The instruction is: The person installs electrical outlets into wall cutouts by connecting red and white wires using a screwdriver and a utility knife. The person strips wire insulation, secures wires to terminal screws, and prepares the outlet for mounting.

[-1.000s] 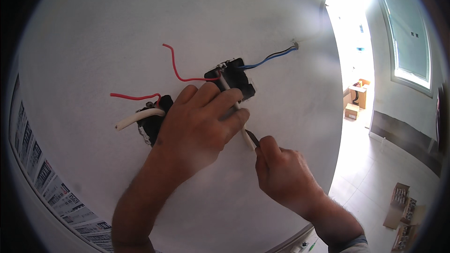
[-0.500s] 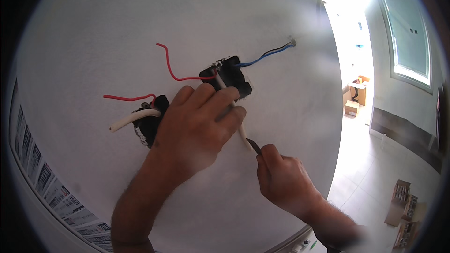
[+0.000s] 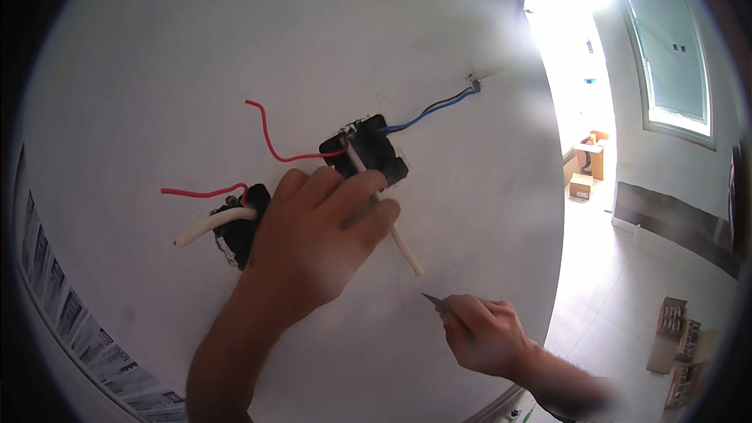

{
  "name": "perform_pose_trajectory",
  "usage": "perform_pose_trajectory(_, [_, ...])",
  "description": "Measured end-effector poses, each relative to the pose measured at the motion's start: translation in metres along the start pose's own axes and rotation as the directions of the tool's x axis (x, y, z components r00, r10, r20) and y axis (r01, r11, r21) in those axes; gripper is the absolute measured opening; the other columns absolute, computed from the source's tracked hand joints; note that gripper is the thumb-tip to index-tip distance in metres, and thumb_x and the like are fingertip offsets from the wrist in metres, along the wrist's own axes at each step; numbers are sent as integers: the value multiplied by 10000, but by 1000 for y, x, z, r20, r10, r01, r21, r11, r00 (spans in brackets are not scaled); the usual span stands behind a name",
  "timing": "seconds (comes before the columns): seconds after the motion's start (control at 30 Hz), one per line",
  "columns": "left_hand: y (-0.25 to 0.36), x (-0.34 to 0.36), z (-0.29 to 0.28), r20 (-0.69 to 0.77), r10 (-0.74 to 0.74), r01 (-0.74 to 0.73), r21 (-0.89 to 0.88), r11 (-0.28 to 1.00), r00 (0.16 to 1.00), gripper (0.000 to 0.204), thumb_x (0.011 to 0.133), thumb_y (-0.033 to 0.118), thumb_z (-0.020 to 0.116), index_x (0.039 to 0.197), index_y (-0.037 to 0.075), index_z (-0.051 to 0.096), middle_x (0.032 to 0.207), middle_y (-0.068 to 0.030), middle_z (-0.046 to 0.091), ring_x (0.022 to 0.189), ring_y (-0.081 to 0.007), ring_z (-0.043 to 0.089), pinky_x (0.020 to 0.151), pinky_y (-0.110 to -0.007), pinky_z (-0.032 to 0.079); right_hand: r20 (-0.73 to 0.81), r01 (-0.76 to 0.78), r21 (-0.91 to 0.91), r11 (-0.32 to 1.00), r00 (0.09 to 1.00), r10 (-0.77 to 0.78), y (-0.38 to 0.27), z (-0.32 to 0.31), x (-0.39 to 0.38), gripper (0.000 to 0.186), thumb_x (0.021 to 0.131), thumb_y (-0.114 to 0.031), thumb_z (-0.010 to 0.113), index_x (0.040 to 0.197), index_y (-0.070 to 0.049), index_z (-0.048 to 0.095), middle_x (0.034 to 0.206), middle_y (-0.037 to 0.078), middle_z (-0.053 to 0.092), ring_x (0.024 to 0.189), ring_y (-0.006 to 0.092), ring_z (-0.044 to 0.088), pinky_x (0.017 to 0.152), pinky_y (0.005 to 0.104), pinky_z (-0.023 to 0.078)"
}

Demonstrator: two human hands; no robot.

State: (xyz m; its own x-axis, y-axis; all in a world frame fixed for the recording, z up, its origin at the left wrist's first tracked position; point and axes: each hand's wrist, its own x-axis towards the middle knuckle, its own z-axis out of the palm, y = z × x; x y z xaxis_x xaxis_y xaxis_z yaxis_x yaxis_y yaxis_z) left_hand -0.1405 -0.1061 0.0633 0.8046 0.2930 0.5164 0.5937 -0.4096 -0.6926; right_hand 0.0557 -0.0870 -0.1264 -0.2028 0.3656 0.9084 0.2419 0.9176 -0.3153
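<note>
My left hand point(image 3: 325, 231) is closed on a white sheathed cable point(image 3: 407, 253), which comes out of a black wall box point(image 3: 381, 149) in the white wall. The cable's free end points down and to the right. My right hand point(image 3: 487, 334) grips a small knife point(image 3: 432, 299); its handle is hidden in the fist. The blade's tip is just below the cable end, apart from it. A red wire point(image 3: 272, 141) and blue and black wires point(image 3: 432, 110) also leave this box. Partly behind my left wrist is a second black box point(image 3: 237, 236).
From the second box come another white cable point(image 3: 205, 225) and a red wire point(image 3: 196, 192). Printed sheets point(image 3: 86, 338) line the wall's lower left edge. Beyond the wall's right edge are a tiled floor point(image 3: 599, 282), open cartons point(image 3: 668, 334), a bright doorway and a window point(image 3: 675, 47).
The knife has come off the cable and moved down with my right hand, leaving the cable end exposed. My left hand still holds the cable. The whole view has shifted slightly.
</note>
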Motion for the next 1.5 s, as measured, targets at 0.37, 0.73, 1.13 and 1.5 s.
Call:
perform_pose_trajectory(0.37, [8, -8, 10, 29, 62, -64, 67, 996, 998, 286, 784, 259, 813, 1069, 238, 808, 1210, 15, 665, 1046, -164, 576, 914, -398, 375, -51, 26, -66, 997, 998, -29, 10, 2, 37, 240, 956, -29, 684, 1183, 0, 612, 807, 127, 714, 655, 284, 733, 562, 405, 588])
perform_pose_trajectory(0.73, [12, -8, 15, 29, 31, -31, 8, 999, 999, 270, 790, 232, 800, 1057, 196, 819, 1176, 10, 657, 1067, -175, 576, 933, -400, 371, -64, -15, -97, 995, 998, 8, 11, 10, 39, 250, 950, -19, 674, 1189, 3, 604, 814, 124, 702, 652, 298, 725, 554, 413, 584])
perform_pose_trajectory(1.13, [11, -7, 13, 42, 45, -44, -19, 999, 998, 282, 780, 213, 801, 1058, 168, 812, 1159, -10, 655, 1096, -188, 578, 935, -398, 392, 77, -47, -218, 975, 995, 65, 3, -2, 40, 196, 959, -59, 655, 1128, -22, 561, 786, 114, 663, 651, 322, 713, 543, 440, 566])
perform_pose_trajectory(1.5, [8, -7, 14, 41, 46, -45, -31, 999, 998, 279, 771, 187, 825, 1048, 162, 809, 1139, -8, 652, 1085, -187, 580, 925, -390, 399, 69, -89, -161, 983, 992, 102, 1, -3, 36, 144, 941, 45, 667, 1036, 1, 568, 806, 184, 704, 645, 359, 720, 570, 408, 576])
